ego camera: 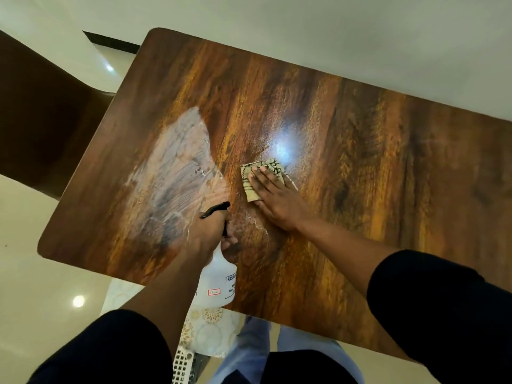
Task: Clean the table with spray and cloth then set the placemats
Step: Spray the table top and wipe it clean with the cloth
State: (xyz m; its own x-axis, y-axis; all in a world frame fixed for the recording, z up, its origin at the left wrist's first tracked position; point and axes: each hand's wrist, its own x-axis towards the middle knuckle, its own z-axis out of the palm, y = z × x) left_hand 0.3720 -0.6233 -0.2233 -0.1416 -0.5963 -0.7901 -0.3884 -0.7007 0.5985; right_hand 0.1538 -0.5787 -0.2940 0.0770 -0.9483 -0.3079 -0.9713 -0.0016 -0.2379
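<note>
On the glossy dark-brown wood-grain desk [360, 139], the right hand [273, 198] presses flat, fingers [259, 178] straight and slightly spread, on a small folded beige cloth with black line pattern [261, 173] near the desk's middle. The left hand [213, 231] grips the neck of a translucent white plastic spray bottle with a black trigger head [219, 284], fingers curled round it, above the near edge. A whitish smeared wet patch [177, 164] lies left of the cloth, and pale patterned placemats [210, 331] show below the desk's near edge.

Glossy cream floor [41, 273] with lamp glare; brown sofa [36, 120] at left
</note>
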